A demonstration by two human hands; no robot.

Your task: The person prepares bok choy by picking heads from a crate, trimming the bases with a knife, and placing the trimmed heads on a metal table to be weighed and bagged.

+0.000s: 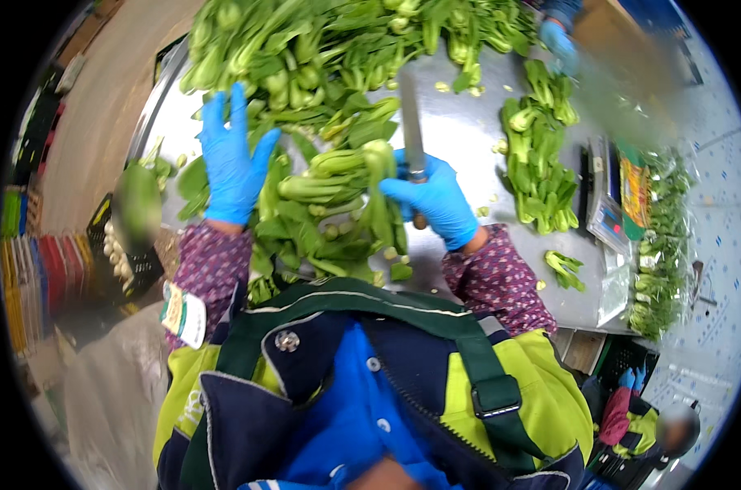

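My left hand [233, 167], in a blue glove, has its fingers spread over loose green leaves and holds nothing. A knife [412, 122] is gripped by its handle in my gloved right hand [436, 196], blade pointing away from me. Beside that hand, a bok choy [378, 192] stands against a small pile of others [325, 184] between my hands; whether my fingers touch it I cannot tell. Loose leaves [305, 237] and small cut pieces lie around the pile on the metal table [460, 122].
A large heap of bok choy [305, 49] covers the table's far side. To the right lie a row of bok choy [538, 163], a single one [564, 269] and bagged greens [664, 253]. Another person's gloved hand [557, 45] is at far right. A black crate [146, 269] stands left.
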